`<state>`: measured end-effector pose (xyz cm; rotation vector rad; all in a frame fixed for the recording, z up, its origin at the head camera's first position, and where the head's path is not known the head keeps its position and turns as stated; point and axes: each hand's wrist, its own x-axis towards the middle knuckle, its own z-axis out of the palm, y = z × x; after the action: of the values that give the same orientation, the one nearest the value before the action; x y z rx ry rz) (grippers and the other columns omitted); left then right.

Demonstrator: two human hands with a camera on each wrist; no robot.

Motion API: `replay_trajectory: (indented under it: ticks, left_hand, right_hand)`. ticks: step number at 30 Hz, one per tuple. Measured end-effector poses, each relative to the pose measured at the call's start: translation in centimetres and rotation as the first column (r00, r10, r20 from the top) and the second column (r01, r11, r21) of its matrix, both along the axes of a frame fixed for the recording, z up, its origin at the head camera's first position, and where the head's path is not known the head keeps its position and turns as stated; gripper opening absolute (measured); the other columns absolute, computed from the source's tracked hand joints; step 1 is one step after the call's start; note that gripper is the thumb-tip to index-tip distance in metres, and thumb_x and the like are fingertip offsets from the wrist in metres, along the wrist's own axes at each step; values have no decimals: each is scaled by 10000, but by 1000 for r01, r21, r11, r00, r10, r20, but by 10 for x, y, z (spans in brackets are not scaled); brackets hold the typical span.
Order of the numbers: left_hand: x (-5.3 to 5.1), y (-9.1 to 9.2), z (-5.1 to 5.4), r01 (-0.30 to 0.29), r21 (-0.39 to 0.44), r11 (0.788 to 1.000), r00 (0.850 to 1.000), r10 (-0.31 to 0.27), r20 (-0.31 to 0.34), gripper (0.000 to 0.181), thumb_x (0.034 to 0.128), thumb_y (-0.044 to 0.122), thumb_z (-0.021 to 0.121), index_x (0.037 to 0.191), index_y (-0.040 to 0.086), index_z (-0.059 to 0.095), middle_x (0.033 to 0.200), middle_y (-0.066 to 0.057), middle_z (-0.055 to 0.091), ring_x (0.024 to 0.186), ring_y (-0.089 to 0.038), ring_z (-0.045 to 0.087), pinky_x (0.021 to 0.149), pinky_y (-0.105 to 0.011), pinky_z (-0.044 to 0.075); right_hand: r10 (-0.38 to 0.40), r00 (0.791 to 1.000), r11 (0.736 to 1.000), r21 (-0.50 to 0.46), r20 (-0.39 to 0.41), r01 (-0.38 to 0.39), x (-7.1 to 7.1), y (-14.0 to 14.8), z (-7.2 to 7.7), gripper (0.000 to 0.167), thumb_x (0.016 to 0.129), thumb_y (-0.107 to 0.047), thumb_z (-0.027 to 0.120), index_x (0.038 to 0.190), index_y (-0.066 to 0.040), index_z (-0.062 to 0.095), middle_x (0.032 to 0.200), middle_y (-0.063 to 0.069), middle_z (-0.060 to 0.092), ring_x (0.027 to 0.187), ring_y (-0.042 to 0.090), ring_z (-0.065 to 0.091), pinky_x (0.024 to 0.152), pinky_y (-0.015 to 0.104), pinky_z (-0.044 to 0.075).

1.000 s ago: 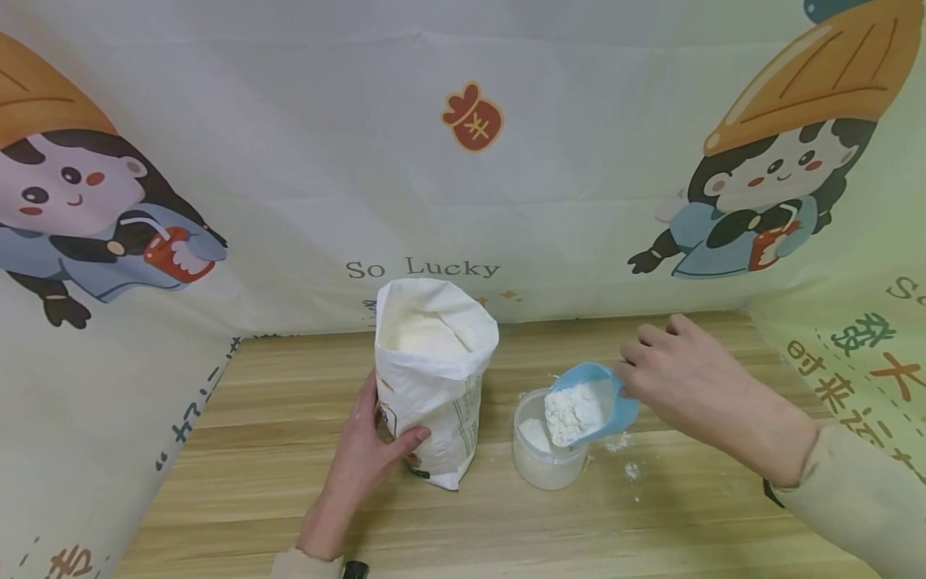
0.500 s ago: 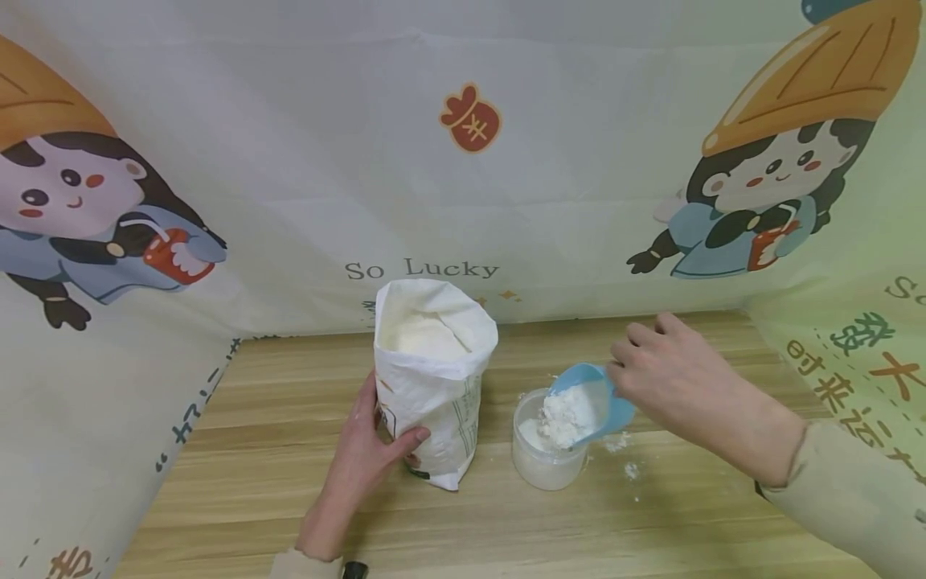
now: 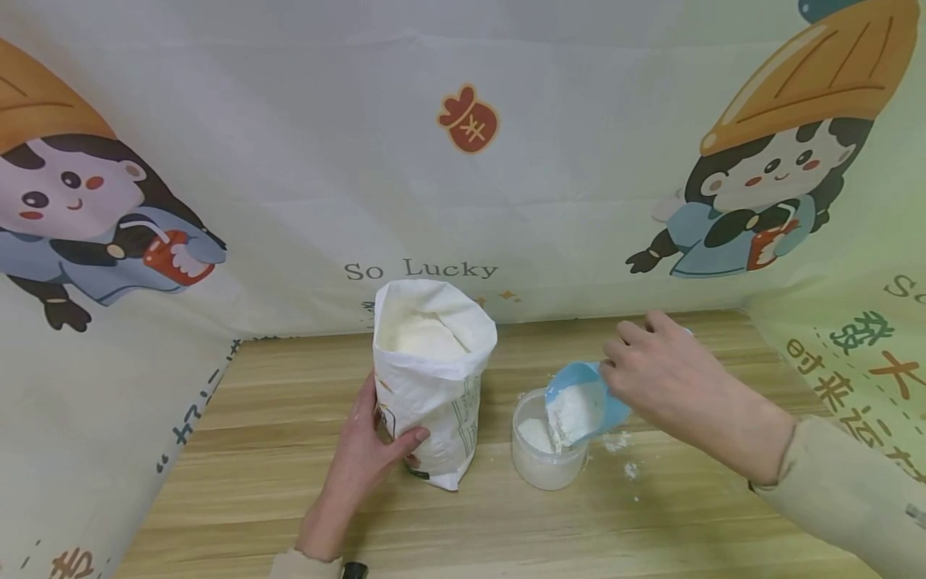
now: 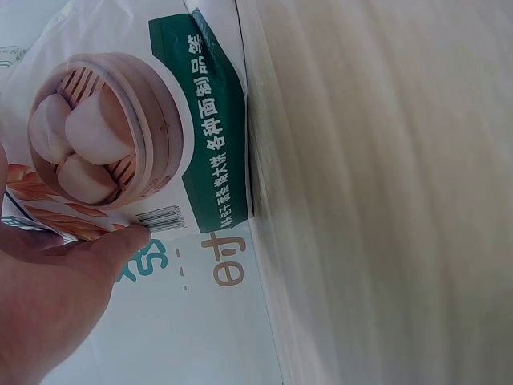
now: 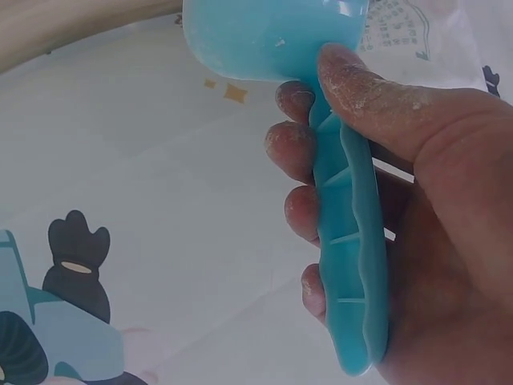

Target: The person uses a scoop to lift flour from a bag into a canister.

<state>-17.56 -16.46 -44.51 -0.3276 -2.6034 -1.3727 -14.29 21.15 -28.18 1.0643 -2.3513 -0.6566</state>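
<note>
An upright white flour bag (image 3: 427,402), its top wide open, holds white powder. My left hand (image 3: 369,446) grips its lower left side, thumb across the front. The left wrist view shows steamed buns printed on the bag (image 4: 104,128). My right hand (image 3: 669,378) holds a light blue scoop (image 3: 611,410), fingers wrapped around the ribbed handle (image 5: 349,241) in the right wrist view. White flour (image 3: 575,412) lies in the scoop, which tilts down over the rim of a clear round plastic tub (image 3: 547,470). White powder shows inside the tub.
Spilled flour (image 3: 632,470) dots the wooden table (image 3: 506,531) right of the tub. A printed cloth backdrop (image 3: 579,161) stands behind and at both sides. A small dark object (image 3: 354,570) shows by the left sleeve.
My right hand has shifted slightly left and tipped the scoop further. Flour has slid toward its lip, and less remains in it. The left hand and the bag have stayed put.
</note>
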Motion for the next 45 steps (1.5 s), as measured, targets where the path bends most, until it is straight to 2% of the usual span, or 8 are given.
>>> replay_trajectory:
  ticks: [9, 16, 27, 31, 38, 42, 45]
  left_hand:
    - [0, 0, 1, 0, -4, 1000, 1000, 0, 5, 1164, 808, 301, 911, 1662, 107, 144, 1655, -211, 283, 1489, -414, 337, 1203, -542, 340]
    - [0, 0, 1, -1, -12, 1000, 1000, 1, 2, 1163, 807, 303, 911, 1662, 113, 146, 1652, -210, 289, 1482, -422, 347, 1198, -548, 347]
    - [0, 0, 1, -4, -14, 1000, 1000, 5, 6, 1145, 818, 300, 904, 1659, 108, 151, 1650, -214, 290, 1480, -431, 346, 1197, -555, 345]
    - [0, 0, 0, 0, -12, 1000, 1000, 0, 7, 1125, 824, 292, 900, 1654, 103, 165, 1647, -220, 293, 1473, -438, 355, 1192, -561, 349]
    - [0, 1, 0, 3, 6, 1000, 1000, -3, 23, 1139, 808, 275, 910, 1650, 83, 168, 1641, -228, 300, 1466, -442, 367, 1191, -561, 351]
    - [0, 0, 0, 9, 14, 1000, 1000, -9, 16, 1142, 806, 269, 912, 1652, 87, 166, 1641, -224, 301, 1469, -436, 364, 1192, -557, 351]
    - [-1, -1, 0, 10, 17, 1000, 1000, -11, 12, 1146, 805, 274, 913, 1654, 95, 164, 1645, -215, 299, 1474, -428, 359, 1194, -555, 349]
  right_hand:
    - [-10, 1000, 1000, 27, -13, 11, 1, -6, 0, 247, 682, -85, 959, 751, -94, 722, 708, 19, 555, 664, 215, 475, 590, 331, 390]
    - [1, 999, 1000, 21, -33, 0, 1, -8, 1, 240, 700, -40, 933, 711, -91, 698, 679, 16, 512, 648, 212, 452, 588, 327, 378]
    - [3, 1000, 1000, -17, -25, -4, 1, -1, -3, 258, 681, -52, 950, 719, -113, 703, 710, 5, 560, 667, 215, 465, 596, 337, 380]
    - [-7, 1000, 997, -74, 22, 9, 2, 8, -4, 240, 682, -102, 957, 779, -141, 742, 752, -13, 607, 694, 210, 478, 607, 347, 389]
    - [-41, 992, 986, -157, 118, 59, 1, 29, -10, 251, 752, -322, 921, 906, -178, 785, 801, -46, 639, 768, 213, 552, 641, 382, 452]
    - [-66, 976, 968, -222, 207, 112, 0, 41, -11, 256, 783, -319, 904, 969, -188, 787, 840, -48, 659, 828, 232, 607, 650, 399, 488]
    - [-62, 961, 946, -290, 270, 142, 0, 48, -12, 223, 802, -295, 892, 960, -208, 761, 853, -64, 656, 841, 234, 622, 647, 405, 503]
